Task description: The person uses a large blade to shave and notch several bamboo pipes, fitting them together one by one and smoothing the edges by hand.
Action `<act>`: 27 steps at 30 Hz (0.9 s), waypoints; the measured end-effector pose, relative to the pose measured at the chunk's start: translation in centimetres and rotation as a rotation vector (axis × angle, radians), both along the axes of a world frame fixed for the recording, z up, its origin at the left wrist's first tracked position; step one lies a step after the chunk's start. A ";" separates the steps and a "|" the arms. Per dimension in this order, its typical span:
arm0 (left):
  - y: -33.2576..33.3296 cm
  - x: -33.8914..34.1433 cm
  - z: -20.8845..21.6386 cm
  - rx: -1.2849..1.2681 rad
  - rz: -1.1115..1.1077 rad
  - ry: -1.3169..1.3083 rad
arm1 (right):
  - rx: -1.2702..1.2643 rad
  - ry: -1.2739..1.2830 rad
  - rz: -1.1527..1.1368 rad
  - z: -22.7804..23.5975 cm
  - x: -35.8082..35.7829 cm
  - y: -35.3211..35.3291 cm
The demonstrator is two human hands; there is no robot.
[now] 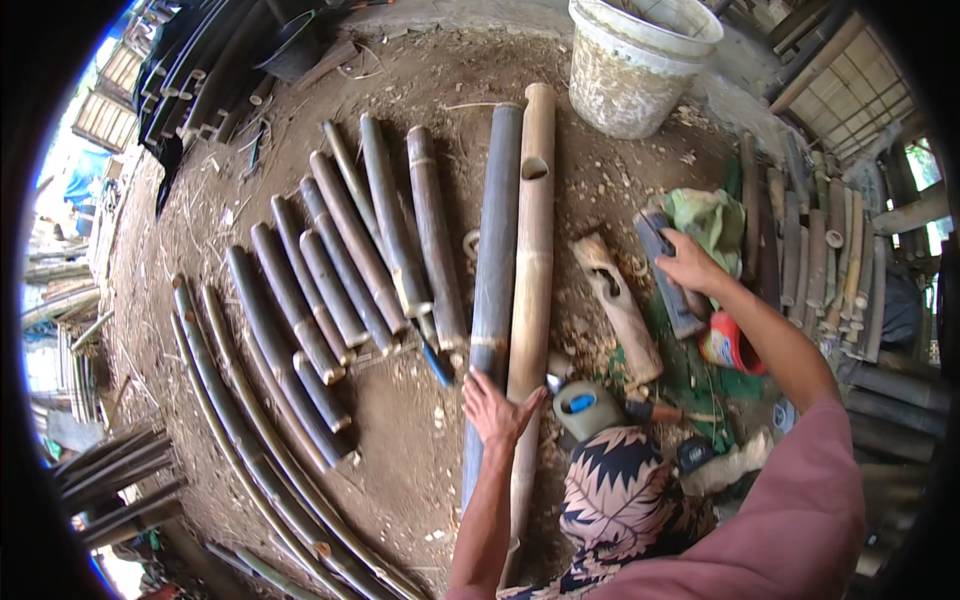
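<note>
Nearest the camera, a pink sleeve (780,500) and a knee in leaf-patterned cloth (612,490) fill the space to the right of the near end of the dark bamboo pole (497,220), which serves as the landmark here. That pole lies lengthwise on the earth floor, ahead of the person. Snug along its right side runs the pale bamboo pole (537,230), with an oval hole toward its far end.

On the dark pole's near half rests the left hand (497,408), palm down, fingers spread and thumb stretched over the pale pole; it presses rather than grips. Well to the pole's right, the right hand (688,264) is on a short dark piece (670,292); I cannot tell whether its fingers clasp it or only touch it.

My reading is that the step in hand is steadying the pair while the other hand deals with the short piece. A next move would call for a firm left palm, lest the round poles roll, and a sure grasp on the right.

Between the dark pole and the short piece lies a hollowed pale length (637,332). Left of the pole are cut bamboo lengths (435,235); beyond its far end, to the right, stands a stained white bucket (622,90).
</note>
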State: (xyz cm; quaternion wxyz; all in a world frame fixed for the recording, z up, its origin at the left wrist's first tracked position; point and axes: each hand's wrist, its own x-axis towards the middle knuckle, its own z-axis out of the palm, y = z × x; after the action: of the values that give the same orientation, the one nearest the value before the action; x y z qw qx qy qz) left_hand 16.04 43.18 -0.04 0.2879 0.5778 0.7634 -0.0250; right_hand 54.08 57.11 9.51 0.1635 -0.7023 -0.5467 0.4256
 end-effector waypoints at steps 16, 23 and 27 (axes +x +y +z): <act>27.5 15.8 -4.2 0.243 0.054 0.178 | 0.476 0.011 0.153 -12.8 -1.0 23.2; 27.8 15.5 -4.3 0.273 0.033 0.215 | 0.447 0.009 0.398 -13.4 -2.2 27.8; 27.6 15.3 -4.5 0.270 0.025 0.216 | 0.416 0.014 0.471 -13.3 -2.2 28.4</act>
State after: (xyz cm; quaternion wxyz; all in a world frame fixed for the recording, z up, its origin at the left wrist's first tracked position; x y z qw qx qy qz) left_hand 31.35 70.78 -4.56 0.1241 0.5957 0.7934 0.0194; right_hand 51.84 85.52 -3.83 0.2046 -0.5050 -0.7684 0.3357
